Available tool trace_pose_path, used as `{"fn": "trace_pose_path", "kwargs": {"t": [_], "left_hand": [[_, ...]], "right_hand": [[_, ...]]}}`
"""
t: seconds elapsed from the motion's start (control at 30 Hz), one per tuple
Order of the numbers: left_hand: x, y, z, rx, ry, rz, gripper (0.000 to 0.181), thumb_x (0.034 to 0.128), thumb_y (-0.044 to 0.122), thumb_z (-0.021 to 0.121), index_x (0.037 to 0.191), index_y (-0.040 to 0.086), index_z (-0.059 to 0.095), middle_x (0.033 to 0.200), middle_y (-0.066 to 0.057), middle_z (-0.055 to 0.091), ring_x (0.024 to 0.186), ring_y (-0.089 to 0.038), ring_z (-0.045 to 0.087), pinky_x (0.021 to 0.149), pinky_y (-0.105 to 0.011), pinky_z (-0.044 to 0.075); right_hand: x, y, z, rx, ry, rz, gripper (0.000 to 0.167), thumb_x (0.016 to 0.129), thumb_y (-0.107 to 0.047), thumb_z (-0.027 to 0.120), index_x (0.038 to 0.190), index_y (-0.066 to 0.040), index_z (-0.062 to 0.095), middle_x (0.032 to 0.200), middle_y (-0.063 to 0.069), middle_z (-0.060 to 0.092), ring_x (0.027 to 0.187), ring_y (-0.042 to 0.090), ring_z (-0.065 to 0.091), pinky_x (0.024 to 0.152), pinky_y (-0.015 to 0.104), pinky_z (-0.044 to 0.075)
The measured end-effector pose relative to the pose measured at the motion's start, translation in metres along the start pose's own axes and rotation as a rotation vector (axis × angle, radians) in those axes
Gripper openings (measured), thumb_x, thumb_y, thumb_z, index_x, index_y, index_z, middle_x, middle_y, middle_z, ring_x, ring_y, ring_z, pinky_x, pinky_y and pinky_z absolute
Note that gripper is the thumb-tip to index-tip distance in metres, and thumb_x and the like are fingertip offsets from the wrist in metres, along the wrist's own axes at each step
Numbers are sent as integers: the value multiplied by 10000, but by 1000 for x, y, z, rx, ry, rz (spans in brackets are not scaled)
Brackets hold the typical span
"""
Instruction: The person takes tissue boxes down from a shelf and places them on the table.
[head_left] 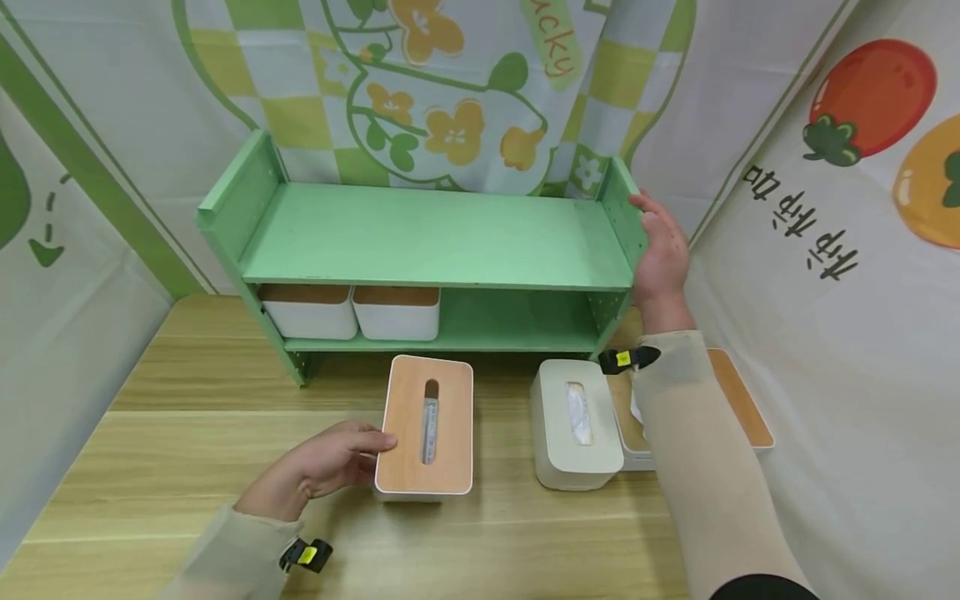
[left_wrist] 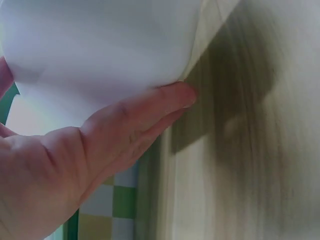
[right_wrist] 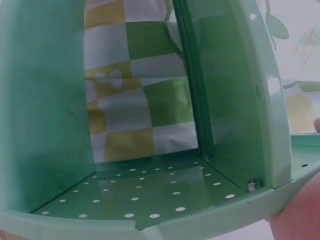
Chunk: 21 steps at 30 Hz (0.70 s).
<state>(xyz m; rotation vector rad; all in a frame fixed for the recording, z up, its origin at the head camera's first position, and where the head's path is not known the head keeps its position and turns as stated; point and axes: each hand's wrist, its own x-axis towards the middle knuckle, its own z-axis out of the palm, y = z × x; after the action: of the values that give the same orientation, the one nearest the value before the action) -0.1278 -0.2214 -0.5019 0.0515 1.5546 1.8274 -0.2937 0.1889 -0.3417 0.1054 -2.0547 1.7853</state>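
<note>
1. Left hand [head_left: 333,460] pinches the box [head_left: 408,425] by its left side, in front of the shelf [head_left: 442,233]; that one-sided hold could slip.
2. Right hand [head_left: 662,257] grips the shelf's right side; pulling might shift it.

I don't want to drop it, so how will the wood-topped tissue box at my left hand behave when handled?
The wood-topped tissue box is probably stiff, as it looks crisp-edged. Its smooth white wall may slip against your left hand. Being flat-sided, it seems unlikely to roll.
</note>
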Motion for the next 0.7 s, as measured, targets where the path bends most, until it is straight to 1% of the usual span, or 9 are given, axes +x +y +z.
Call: {"fn": "trace_pose_path", "kwargs": {"t": [0.1, 0.23, 0.47, 0.7], "left_hand": [[2, -4, -3, -8, 8, -3, 489, 989, 197, 581, 1226, -224, 506, 1073, -220, 678, 970, -318, 668, 837, -428, 539], [6, -8, -6, 4, 47, -13, 463, 980, 204, 598, 1189, -204, 542, 1064, -219, 681, 950, -317, 672, 817, -430, 546], [9, -15, -10, 21, 101, -25, 463, 989, 213, 594, 1186, -202, 534, 1009, -192, 685, 910, -294, 668, 785, -434, 553], [10, -15, -10, 62, 154, -34, 460, 979, 201, 612, 1171, -209, 535, 972, -181, 674, 879, -277, 655, 778, -446, 554]], "right_hand": [[1, 1, 0, 4, -2, -4, 389, 1071, -267, 364, 1329, -206, 648, 1496, -129, 450, 1399, 53, 261, 1126, 312, 112], [1, 2, 0, 6, -11, -7, 390, 1074, -275, 360, 1329, -206, 648, 1500, -130, 443, 1403, 48, 247, 1123, 311, 113], [1, 4, -1, 13, -13, -15, 393, 1076, -260, 354, 1330, -196, 647, 1500, -119, 445, 1402, 51, 252, 1119, 306, 116], [1, 3, 0, 40, -11, -26, 390, 1074, -248, 364, 1332, -164, 643, 1509, -95, 442, 1409, 66, 252, 1122, 297, 115]]}}
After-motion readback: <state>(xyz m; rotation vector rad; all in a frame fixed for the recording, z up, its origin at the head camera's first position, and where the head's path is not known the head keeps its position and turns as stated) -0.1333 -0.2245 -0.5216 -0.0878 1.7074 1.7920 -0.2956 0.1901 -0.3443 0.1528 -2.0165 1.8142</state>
